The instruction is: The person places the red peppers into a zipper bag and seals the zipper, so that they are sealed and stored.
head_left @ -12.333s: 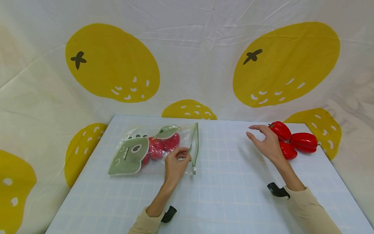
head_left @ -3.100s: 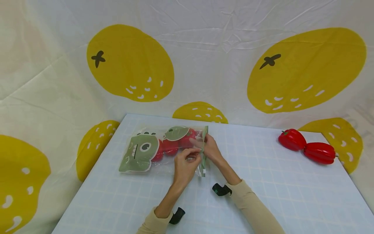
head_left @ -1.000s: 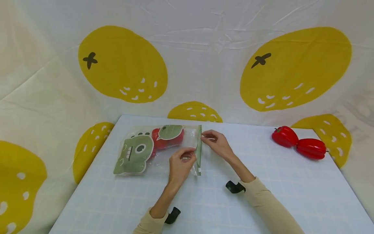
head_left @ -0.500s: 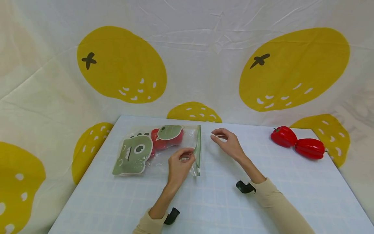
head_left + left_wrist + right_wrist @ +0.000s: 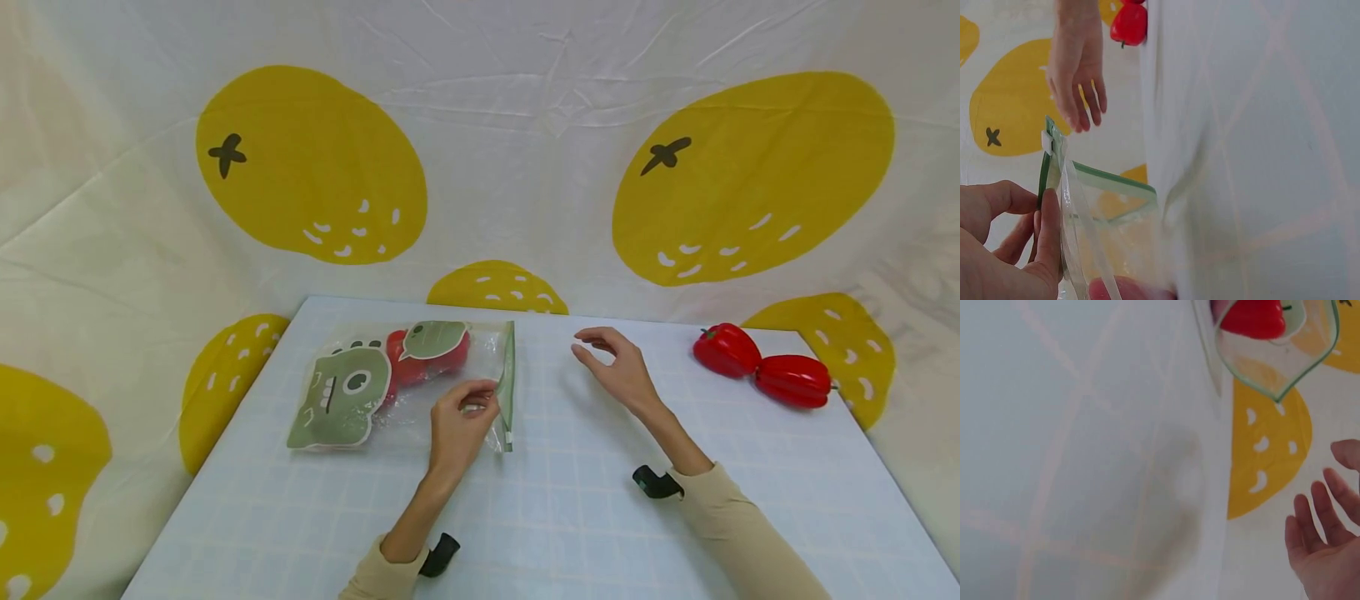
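Note:
A clear zip bag point(image 5: 341, 404) printed with a green dinosaur lies at the table's left, red produce point(image 5: 411, 371) inside. My left hand point(image 5: 459, 427) pinches the near side of its mouth between thumb and fingers. In the left wrist view, the white slider point(image 5: 1047, 142) sits at one end of the green zip and the mouth gapes. The right wrist view shows a red bell pepper point(image 5: 1254, 317) inside the bag. My right hand point(image 5: 618, 371) hovers right of the bag, fingers loosely bent, holding nothing. Two red bell peppers point(image 5: 793, 381) lie farther right, touching.
The table point(image 5: 547, 517) wears a pale blue checked cover. Behind it hangs a white cloth point(image 5: 510, 167) with yellow fruit prints. Black wrist cameras point(image 5: 656, 482) stick out from both sleeves.
Three peppers lay at right at first; two lie there now. My right hand was at the bag's mouth and has since withdrawn rightward. The left hand keeps its pinch.

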### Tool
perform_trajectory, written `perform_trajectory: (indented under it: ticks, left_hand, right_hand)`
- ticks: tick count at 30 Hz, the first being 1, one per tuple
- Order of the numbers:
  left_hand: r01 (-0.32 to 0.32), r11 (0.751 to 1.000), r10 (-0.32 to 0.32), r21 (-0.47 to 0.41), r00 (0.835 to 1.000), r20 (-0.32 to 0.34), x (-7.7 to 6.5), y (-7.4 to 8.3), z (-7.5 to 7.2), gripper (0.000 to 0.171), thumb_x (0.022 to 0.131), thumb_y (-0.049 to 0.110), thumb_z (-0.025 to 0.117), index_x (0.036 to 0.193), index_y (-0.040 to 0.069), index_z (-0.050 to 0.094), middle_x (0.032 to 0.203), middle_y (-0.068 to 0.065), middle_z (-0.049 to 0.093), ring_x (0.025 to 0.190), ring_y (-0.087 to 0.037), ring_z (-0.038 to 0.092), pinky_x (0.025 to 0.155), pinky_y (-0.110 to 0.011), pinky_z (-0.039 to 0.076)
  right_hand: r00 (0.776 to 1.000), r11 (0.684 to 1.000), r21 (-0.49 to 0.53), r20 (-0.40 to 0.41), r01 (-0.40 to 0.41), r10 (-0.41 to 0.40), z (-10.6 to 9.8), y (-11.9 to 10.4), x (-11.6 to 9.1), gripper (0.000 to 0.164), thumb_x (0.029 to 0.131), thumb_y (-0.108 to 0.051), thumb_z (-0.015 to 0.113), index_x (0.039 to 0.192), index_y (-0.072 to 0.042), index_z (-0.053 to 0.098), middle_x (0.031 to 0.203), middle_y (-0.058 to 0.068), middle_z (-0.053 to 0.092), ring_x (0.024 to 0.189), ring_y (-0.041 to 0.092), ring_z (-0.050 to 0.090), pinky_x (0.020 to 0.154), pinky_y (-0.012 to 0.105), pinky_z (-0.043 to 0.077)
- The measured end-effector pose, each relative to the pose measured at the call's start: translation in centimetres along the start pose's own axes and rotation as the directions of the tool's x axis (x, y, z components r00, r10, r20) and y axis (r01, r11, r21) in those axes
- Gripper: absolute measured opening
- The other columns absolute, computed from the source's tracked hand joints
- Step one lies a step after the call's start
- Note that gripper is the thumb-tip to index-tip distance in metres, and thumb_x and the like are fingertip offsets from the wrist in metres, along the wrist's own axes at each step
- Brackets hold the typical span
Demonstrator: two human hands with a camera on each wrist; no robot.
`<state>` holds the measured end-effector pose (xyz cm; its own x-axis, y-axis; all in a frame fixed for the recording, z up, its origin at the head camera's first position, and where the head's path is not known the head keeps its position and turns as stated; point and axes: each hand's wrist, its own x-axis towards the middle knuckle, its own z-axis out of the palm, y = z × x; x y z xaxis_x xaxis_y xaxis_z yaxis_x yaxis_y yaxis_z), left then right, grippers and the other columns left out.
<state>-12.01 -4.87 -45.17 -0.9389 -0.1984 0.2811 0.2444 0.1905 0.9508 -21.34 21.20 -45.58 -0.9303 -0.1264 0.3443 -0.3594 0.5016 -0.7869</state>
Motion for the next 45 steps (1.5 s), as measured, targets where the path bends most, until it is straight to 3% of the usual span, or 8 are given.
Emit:
perform_trajectory:
  ticks: [5, 12, 15, 18, 25, 28, 33, 45]
  left_hand:
    - [0.014, 1.000, -0.014, 0.016, 1.000, 0.005, 0.0, 0.0, -0.1, 0.017, 0.085, -0.002, 0.074, 0.099, 0.005, 0.079, 0.089, -0.005, 0.075, 0.079, -0.018, 0.070, 0.070, -0.022, 0.059]
    - [0.033, 0.999, -0.033, 0.025, 0.999, 0.008, 0.2, 0.0, -0.2, 0.017, 0.085, -0.001, 0.074, 0.099, 0.006, 0.079, 0.090, -0.003, 0.075, 0.079, -0.015, 0.070, 0.071, -0.022, 0.059]
    - [0.025, 0.999, -0.025, 0.021, 1.000, 0.005, 0.2, 0.1, -0.2, 0.017, 0.085, -0.001, 0.074, 0.099, 0.006, 0.079, 0.089, -0.004, 0.075, 0.079, -0.016, 0.070, 0.071, -0.022, 0.059]
    - [0.016, 1.000, -0.016, 0.016, 1.000, 0.002, 0.2, 0.1, -0.2, 0.017, 0.085, -0.001, 0.073, 0.099, 0.005, 0.079, 0.089, -0.005, 0.075, 0.078, -0.016, 0.070, 0.070, -0.022, 0.059]
    - [0.022, 0.999, -0.022, 0.026, 1.000, 0.011, 0.2, -0.1, -0.2, 0.017, 0.086, 0.000, 0.074, 0.100, 0.006, 0.079, 0.090, -0.004, 0.075, 0.079, -0.016, 0.070, 0.071, -0.022, 0.059]
    - [0.022, 0.999, -0.022, 0.026, 1.000, 0.012, 0.2, -0.2, -0.1, 0.017, 0.086, 0.000, 0.074, 0.100, 0.006, 0.079, 0.090, -0.004, 0.075, 0.079, -0.016, 0.070, 0.072, -0.023, 0.059]
    - [0.020, 0.999, -0.021, 0.024, 1.000, 0.012, 0.2, -0.2, -0.2, 0.017, 0.086, 0.000, 0.073, 0.100, 0.006, 0.080, 0.090, -0.003, 0.075, 0.079, -0.016, 0.070, 0.072, -0.023, 0.059]
    - [0.018, 1.000, -0.018, 0.014, 1.000, 0.012, 0.2, -0.1, -0.2, 0.017, 0.086, -0.001, 0.073, 0.100, 0.006, 0.080, 0.090, -0.004, 0.075, 0.079, -0.016, 0.070, 0.072, -0.023, 0.060]
  right_hand:
    - [1.000, 0.999, -0.039, -0.029, -0.006, 0.005, -1.0, 1.0, -0.1, 0.032, 0.097, -0.026, 0.072, 0.122, -0.006, 0.068, 0.121, 0.010, 0.068, 0.118, 0.033, 0.060, 0.101, 0.011, 0.040]
    - [0.997, 0.996, -0.086, -0.068, -0.032, 0.026, -2.5, 2.1, -0.2, 0.034, 0.097, -0.028, 0.073, 0.123, -0.007, 0.068, 0.124, 0.009, 0.067, 0.119, 0.032, 0.058, 0.108, 0.051, 0.046]
    - [0.996, 0.995, -0.097, -0.084, -0.029, 0.021, -3.3, 2.5, -0.2, 0.034, 0.097, -0.027, 0.072, 0.123, -0.006, 0.068, 0.124, 0.011, 0.066, 0.120, 0.032, 0.058, 0.107, 0.057, 0.045]
    - [0.994, 0.993, -0.112, -0.104, -0.028, 0.016, -4.0, 2.9, -0.3, 0.033, 0.097, -0.026, 0.073, 0.123, -0.007, 0.068, 0.125, 0.011, 0.066, 0.120, 0.030, 0.058, 0.108, 0.050, 0.047]
    - [0.988, 0.989, -0.145, -0.156, -0.035, 0.012, -6.0, 3.8, -0.7, 0.035, 0.095, -0.025, 0.074, 0.124, -0.006, 0.068, 0.128, 0.012, 0.066, 0.121, 0.031, 0.057, 0.099, 0.008, 0.037]
    - [0.985, 0.985, -0.163, -0.170, -0.058, 0.030, -7.0, 4.3, -0.9, 0.037, 0.095, -0.026, 0.074, 0.126, -0.007, 0.067, 0.132, 0.012, 0.063, 0.124, 0.031, 0.055, 0.106, 0.022, 0.041]
    - [0.977, 0.979, -0.191, -0.211, -0.078, 0.036, -8.4, 5.1, -1.3, 0.039, 0.094, -0.021, 0.074, 0.130, -0.007, 0.066, 0.137, 0.014, 0.060, 0.126, 0.032, 0.051, 0.105, 0.062, 0.045]
    - [0.949, 0.952, -0.248, -0.298, -0.177, 0.099, -11.2, 6.8, -2.0, 0.050, 0.092, -0.018, 0.076, 0.137, -0.005, 0.059, 0.142, 0.020, 0.053, 0.133, 0.038, 0.042, 0.096, 0.071, 0.047]
